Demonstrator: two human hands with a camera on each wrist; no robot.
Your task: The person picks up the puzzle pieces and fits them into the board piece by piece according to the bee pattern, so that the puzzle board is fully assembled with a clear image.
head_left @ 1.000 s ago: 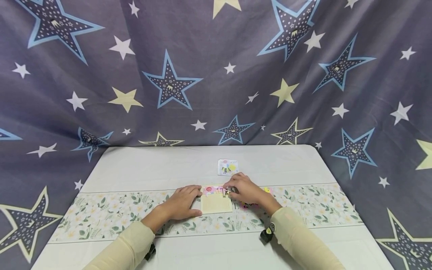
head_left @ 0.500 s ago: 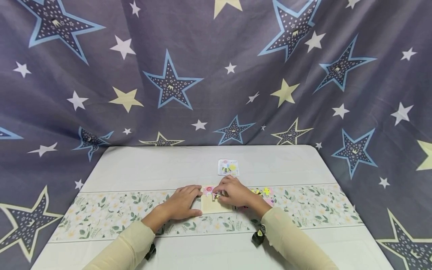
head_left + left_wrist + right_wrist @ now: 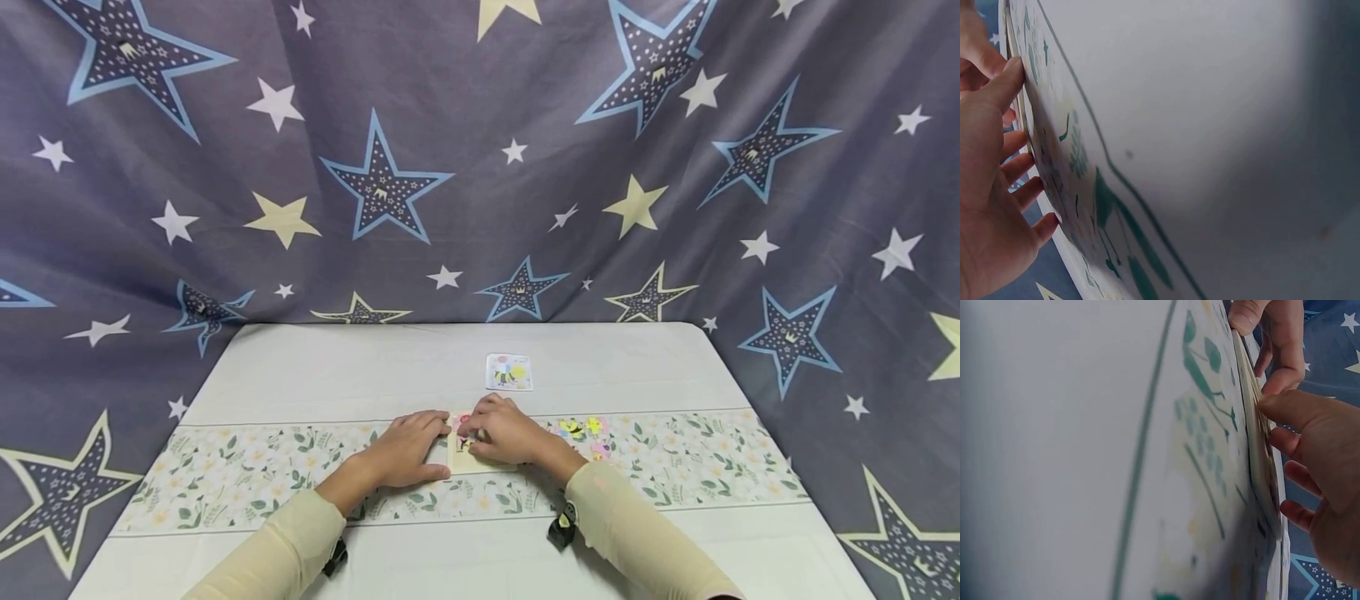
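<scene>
A pale wooden puzzle board [image 3: 467, 466] lies on the floral band of the table, with a pink printed part near its upper left. My left hand [image 3: 405, 448] rests at the board's left edge, its fingers and thumb touching it. Over the board, my right hand [image 3: 504, 430] pinches a small puzzle piece [image 3: 463, 444] with dark markings between thumb and fingers, close to the board's left side. In the right wrist view the right thumb [image 3: 1288, 407] is right at the board's surface; the piece itself is mostly hidden by the hand.
Several loose yellow, pink and black puzzle pieces [image 3: 592, 426] lie right of the board, partly behind the right forearm. A card with a bee picture [image 3: 509, 372] lies beyond the board. A star-patterned curtain [image 3: 480, 150] hangs behind the table.
My right hand has moved left across the board with the puzzle piece, from its upper right to its left side. More loose pieces show at right. The left hand stays in place.
</scene>
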